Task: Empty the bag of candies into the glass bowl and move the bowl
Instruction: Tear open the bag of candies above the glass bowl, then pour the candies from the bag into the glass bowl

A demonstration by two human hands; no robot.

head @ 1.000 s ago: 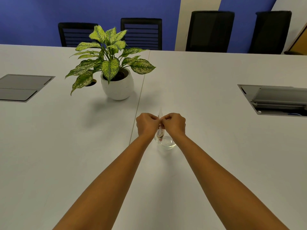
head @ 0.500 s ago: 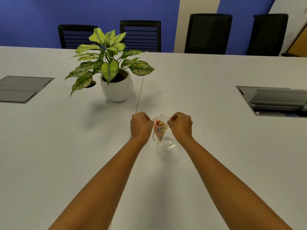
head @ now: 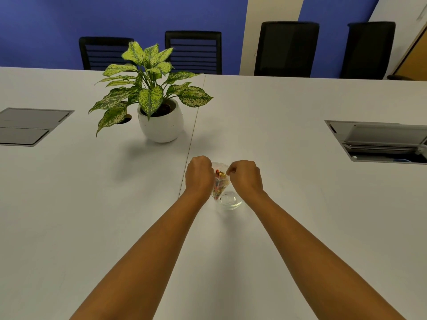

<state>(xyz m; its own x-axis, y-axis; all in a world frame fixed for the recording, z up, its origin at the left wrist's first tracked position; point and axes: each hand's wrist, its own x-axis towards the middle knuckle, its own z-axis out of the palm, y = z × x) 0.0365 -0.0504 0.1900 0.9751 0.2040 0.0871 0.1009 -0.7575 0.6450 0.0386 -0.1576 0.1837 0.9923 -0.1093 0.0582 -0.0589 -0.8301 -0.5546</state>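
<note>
A small clear plastic bag of candies, red, orange and gold inside, hangs between my two fists with its mouth pulled apart. My left hand grips the bag's left top edge and my right hand grips the right top edge. The bag's pointed bottom hangs just over the left rim of a small glass bowl, which stands on the white table and looks empty. Part of the bowl is hidden behind the bag and my right wrist.
A potted plant in a white pot stands beyond my left hand. Closed grey cable hatches sit at far left, an open one at right. Black chairs line the far table edge.
My fists, first pressed together on the bag's closed top, pulled apart and opened its mouth, showing the candies. The bag has shifted slightly left over the bowl.
</note>
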